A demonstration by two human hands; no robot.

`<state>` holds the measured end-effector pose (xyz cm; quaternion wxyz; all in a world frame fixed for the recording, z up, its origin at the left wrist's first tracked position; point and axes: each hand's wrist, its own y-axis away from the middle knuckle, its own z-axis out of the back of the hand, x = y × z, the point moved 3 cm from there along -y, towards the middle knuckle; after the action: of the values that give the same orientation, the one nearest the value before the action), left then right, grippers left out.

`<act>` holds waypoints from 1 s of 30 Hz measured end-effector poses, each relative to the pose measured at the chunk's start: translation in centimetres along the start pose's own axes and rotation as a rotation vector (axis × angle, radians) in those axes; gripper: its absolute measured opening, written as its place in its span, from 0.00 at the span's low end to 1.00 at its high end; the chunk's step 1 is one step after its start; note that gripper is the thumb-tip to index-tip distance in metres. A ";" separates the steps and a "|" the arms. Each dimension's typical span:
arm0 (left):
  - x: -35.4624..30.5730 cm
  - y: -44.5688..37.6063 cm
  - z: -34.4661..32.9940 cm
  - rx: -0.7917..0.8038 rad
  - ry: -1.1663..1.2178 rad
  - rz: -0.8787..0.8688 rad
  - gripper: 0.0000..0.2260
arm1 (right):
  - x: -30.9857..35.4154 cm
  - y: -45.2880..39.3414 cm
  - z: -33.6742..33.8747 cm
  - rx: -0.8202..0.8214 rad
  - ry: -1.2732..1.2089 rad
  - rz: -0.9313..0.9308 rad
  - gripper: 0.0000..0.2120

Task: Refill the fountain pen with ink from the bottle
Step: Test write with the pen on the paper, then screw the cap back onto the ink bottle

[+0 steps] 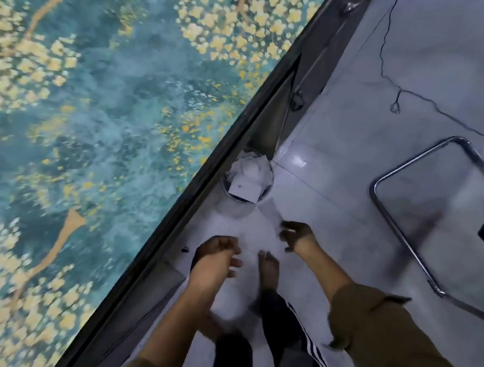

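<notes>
The view tilts steeply down over a table edge that runs diagonally from 1 o'clock to 7 o'clock, with a teal cloth patterned in yellow flowers filling the left side. Neither pen nor ink bottle can be made out; the picture is blurred by motion. Below the edge lies a pale tiled floor. A bin stuffed with white paper scraps stands on it just beside the table, near centre. The left hand hangs at 6 o'clock, fingers loosely curled and holding nothing visible. The right hand is just right of it, fingers spread apart and empty, near a blurred white scrap below the bin. A bare foot shows between the forearms. A chrome chair frame stands at 3 o'clock, a thin cable at 1 o'clock.
</notes>
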<state>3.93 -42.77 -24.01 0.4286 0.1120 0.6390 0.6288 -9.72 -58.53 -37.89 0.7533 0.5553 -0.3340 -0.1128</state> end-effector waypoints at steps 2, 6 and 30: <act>0.4 -3.8 -0.4 -0.039 -0.050 0.007 0.04 | 1.5 -4.5 -1.8 0.042 -0.030 0.008 0.17; 1.4 -6.2 0.1 -0.098 -0.145 -0.077 0.05 | 4.9 -10.1 -4.9 0.059 -0.025 0.059 0.20; -0.1 14.1 6.4 -0.148 -0.096 -0.363 0.06 | 8.0 17.4 -5.5 0.179 0.040 0.344 0.06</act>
<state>2.83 -35.77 -10.29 0.5718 -0.0072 0.5797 0.5805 -3.79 -52.47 -19.91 0.7154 0.5570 -0.4177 0.0589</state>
